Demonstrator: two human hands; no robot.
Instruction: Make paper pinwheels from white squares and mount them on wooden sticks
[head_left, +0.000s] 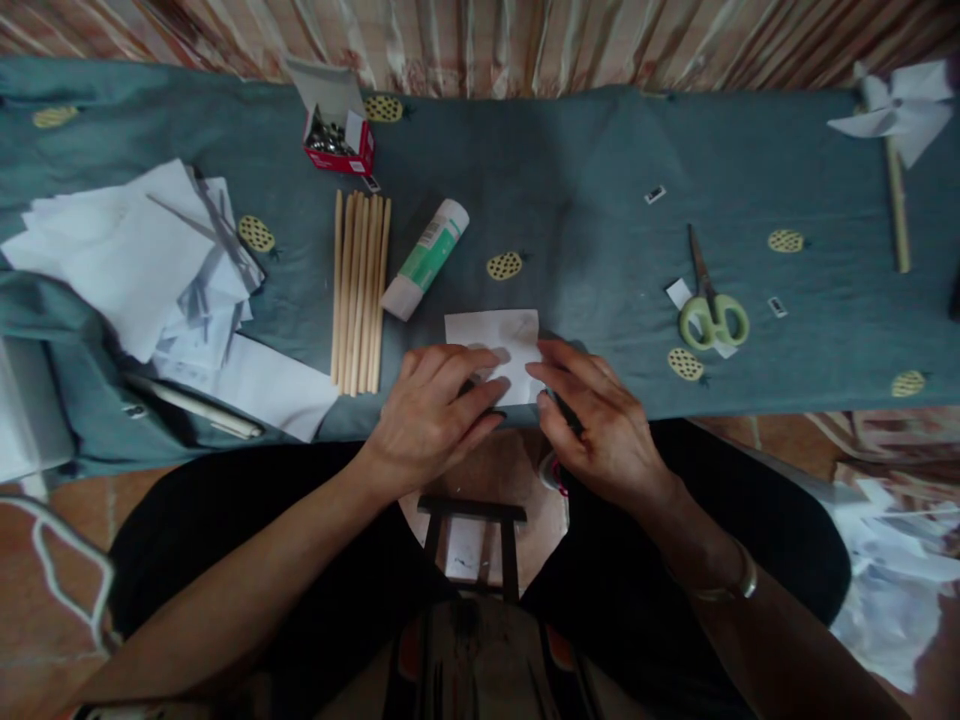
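A small white sheet of paper (517, 325) lies near the front edge of the cloth-covered table. My left hand (431, 410) rests over its lower left part, fingers stretched out and apart, fingertips on the paper. At the paper's right edge is my right hand (604, 425), its fingers spread and the fingertips touching or very close to the edge. Just beyond my left hand lies a white and green glue stick (431, 255). To its left, several thin wooden sticks (360, 290) are lined up side by side.
Loose white papers (127, 260) pile up at the left, with a pen (199, 408) before them. An open red box of metal pins (337, 145) stands at the back. Green-handled scissors (712, 310) lie at the right. A paper pinwheel (896, 115) on a stick is far right.
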